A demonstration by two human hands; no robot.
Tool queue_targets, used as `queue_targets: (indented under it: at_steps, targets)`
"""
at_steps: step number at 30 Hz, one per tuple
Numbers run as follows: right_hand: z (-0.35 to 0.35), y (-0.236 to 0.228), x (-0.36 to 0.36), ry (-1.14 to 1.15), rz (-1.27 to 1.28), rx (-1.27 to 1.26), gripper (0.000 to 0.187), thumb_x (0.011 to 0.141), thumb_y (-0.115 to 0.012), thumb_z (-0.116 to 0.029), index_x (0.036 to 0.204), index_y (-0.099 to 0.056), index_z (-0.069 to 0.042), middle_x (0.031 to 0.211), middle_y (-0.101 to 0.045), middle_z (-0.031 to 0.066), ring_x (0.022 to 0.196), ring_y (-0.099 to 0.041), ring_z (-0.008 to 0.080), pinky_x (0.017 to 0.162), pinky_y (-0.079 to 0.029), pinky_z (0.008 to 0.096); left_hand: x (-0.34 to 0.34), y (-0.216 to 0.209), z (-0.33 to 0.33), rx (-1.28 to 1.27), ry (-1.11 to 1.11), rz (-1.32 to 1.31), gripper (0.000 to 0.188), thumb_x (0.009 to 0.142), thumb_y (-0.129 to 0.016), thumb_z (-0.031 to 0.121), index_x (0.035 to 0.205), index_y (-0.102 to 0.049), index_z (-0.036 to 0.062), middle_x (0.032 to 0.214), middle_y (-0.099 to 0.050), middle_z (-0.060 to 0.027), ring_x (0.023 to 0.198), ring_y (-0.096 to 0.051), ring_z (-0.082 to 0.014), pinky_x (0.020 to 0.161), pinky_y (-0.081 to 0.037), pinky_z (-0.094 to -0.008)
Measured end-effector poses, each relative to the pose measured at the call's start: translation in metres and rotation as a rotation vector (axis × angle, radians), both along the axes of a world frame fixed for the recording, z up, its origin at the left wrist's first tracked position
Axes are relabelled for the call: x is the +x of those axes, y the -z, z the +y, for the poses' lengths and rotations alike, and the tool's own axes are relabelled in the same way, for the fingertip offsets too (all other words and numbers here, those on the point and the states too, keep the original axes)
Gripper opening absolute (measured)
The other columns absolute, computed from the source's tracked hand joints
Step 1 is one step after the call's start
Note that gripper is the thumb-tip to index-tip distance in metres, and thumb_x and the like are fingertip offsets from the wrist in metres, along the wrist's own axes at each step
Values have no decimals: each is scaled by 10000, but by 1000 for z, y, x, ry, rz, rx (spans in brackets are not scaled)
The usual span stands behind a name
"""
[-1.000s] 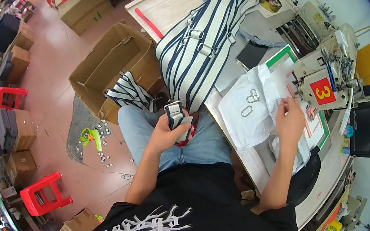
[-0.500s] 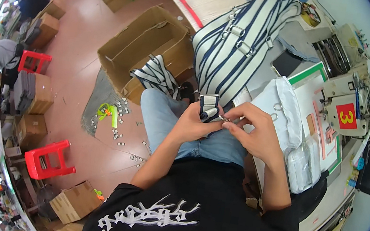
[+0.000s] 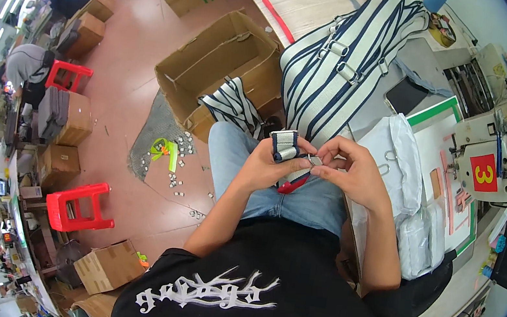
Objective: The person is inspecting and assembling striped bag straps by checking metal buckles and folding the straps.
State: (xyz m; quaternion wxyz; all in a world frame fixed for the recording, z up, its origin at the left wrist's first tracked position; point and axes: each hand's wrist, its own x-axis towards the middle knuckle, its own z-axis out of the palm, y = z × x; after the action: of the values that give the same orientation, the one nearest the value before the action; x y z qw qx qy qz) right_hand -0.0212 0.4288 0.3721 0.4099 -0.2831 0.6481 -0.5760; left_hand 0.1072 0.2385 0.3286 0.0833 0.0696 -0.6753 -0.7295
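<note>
We're clasping navy-and-white striped woven strap [image 3: 283,146] in left hand [image 3: 265,168], fingers curled tight, likely steadying it above denim-clad lap [image 3: 253,203]. Right hand [image 3: 360,178] is pinching small silvery metal piece [image 3: 314,160] beside left fingertips, probably for precise control. Forearms [image 3: 222,213] are slanting inward.

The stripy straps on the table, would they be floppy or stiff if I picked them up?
Probably floppy: the straps droop over the edge of the table. The bundle might feel rather heavy, since many straps lie gathered together. The metal-looking buckles seem stiff, so they would likely dangle and perhaps clink.
</note>
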Motion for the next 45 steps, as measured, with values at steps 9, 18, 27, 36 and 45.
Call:
queue_targets:
  at_steps: [9,18,27,36,45]
  targets:
    - [11,-5,-10,-62,247,28,97,986,-701,-91,1012,-648,-14,972,-634,16,877,-579,84,816,-513,274,-6,-1,6,-133,-10,-23,159,920,-811,127,1007,-734,18,844,-698,7,804,-616,-70,741,-506,-268]
    - [25,-40,-4,481,144,-478,96,1068,-555,-63,1145,-580,-13,1035,-626,78,757,-615,94,510,-543,253,-9,10,-22,-200,37,-120,157,957,-760,126,1063,-728,15,917,-721,-9,876,-643,-92,800,-523,-277]
    - [-4,-23,26,147,-185,-287,208,974,-699,21,1166,-621,3,982,-655,26,873,-656,75,751,-603,256,-16,4,-24,178,128,14,446,1011,-445,210,1306,-647,-56,1052,-699,-74,943,-629,-154,895,-485,-306]
    - [-8,-4,22,232,-39,-252,121,984,-683,3,1088,-624,-8,1015,-680,36,895,-632,69,718,-527,226,-15,-27,-9,-249,264,136,451,945,-458,-7,1374,-591,-36,1090,-708,-155,1027,-664,-224,977,-510,-357]
    - [-14,-9,29,319,21,-363,148,998,-630,46,1144,-624,18,1040,-631,54,952,-646,93,856,-578,255,-23,-11,3,-554,95,180,511,822,-486,-87,1308,-620,-5,1141,-637,-219,1076,-609,-420,989,-497,-451]
